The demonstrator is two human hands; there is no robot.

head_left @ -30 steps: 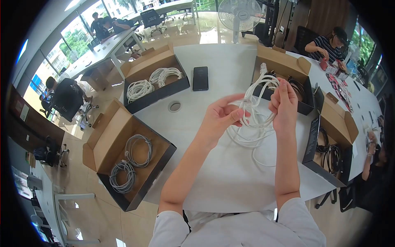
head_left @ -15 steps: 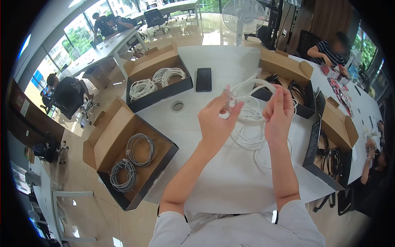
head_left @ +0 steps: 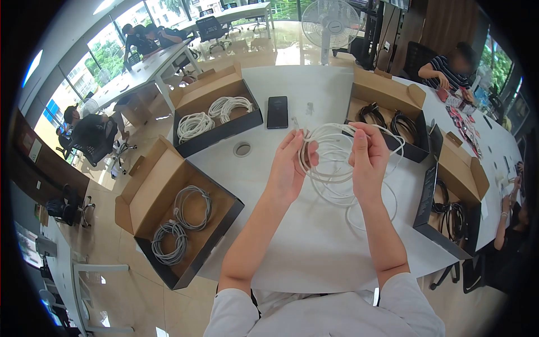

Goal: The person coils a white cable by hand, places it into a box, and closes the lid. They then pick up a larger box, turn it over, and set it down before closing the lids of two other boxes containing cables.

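Note:
Loops of a white cable (head_left: 331,176) hang between my two hands, above the white table (head_left: 269,224). My left hand (head_left: 293,163) has its fingers closed round the left side of the loops. On the right, my right hand (head_left: 368,160) pinches the cable's upper strands. Loose turns spread below and to the right, some apparently resting on the table. A box at the upper left (head_left: 216,130) contains two white cable coils (head_left: 195,127). Two grey coils (head_left: 169,242) lie in the lower-left box (head_left: 208,247).
A black phone (head_left: 277,112) lies beyond a round table hole (head_left: 242,149). Two boxes with black cables (head_left: 402,128) stand at the right. A fan (head_left: 325,28) stands behind the table. A person (head_left: 449,70) sits at the upper right; other people are farther off.
My left hand has turned and closed round the loops, with its fingers nearer together. My right hand has moved slightly down and left. The white loops between them look rounder and more gathered.

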